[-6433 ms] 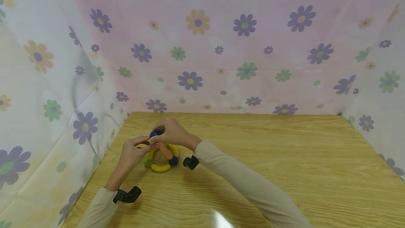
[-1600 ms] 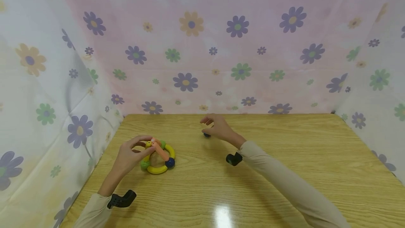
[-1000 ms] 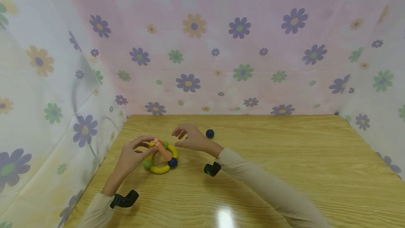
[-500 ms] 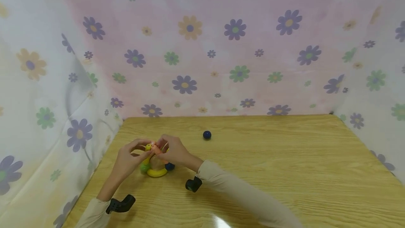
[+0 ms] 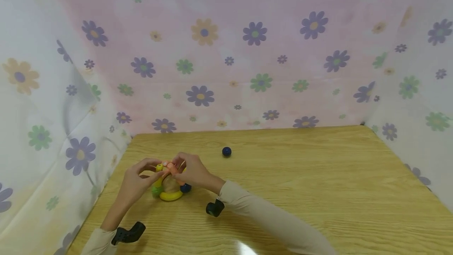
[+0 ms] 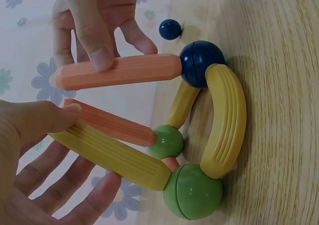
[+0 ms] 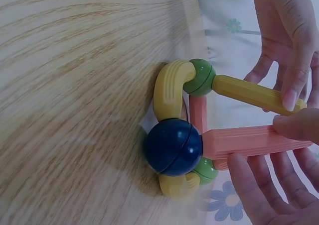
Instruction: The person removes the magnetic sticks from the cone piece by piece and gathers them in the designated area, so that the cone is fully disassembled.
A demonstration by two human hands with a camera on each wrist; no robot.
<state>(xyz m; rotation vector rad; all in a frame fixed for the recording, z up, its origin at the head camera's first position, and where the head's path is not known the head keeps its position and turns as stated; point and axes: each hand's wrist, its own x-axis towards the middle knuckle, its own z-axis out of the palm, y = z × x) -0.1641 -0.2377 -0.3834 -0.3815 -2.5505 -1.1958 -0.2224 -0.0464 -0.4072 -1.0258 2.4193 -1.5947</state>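
Observation:
A magnetic stick-and-ball frame stands on the table, its base a ring of curved yellow sticks (image 6: 224, 120) joined by two green balls (image 6: 193, 191) and a blue ball (image 6: 202, 63). Straight sticks lean upward from the balls, their upper ends bare and slightly apart. My left hand (image 5: 136, 179) pinches the straight yellow stick (image 6: 117, 158) near its top, the thumb also overlapping the end of an orange stick (image 6: 112, 124). With thumb and fingers, my right hand (image 5: 195, 172) grips the other orange stick (image 7: 249, 141), which rises from the blue ball.
A loose blue ball (image 5: 226, 152) lies on the wooden table (image 5: 301, 184), behind and right of the frame. Flower-printed cloth (image 5: 226, 70) encloses the back and both sides. A black camera (image 5: 215, 207) is worn on each wrist.
My right hand first held a blue ball at the stick tops, then set it down farther back and returned to grip the orange stick. My left hand stayed on the frame.

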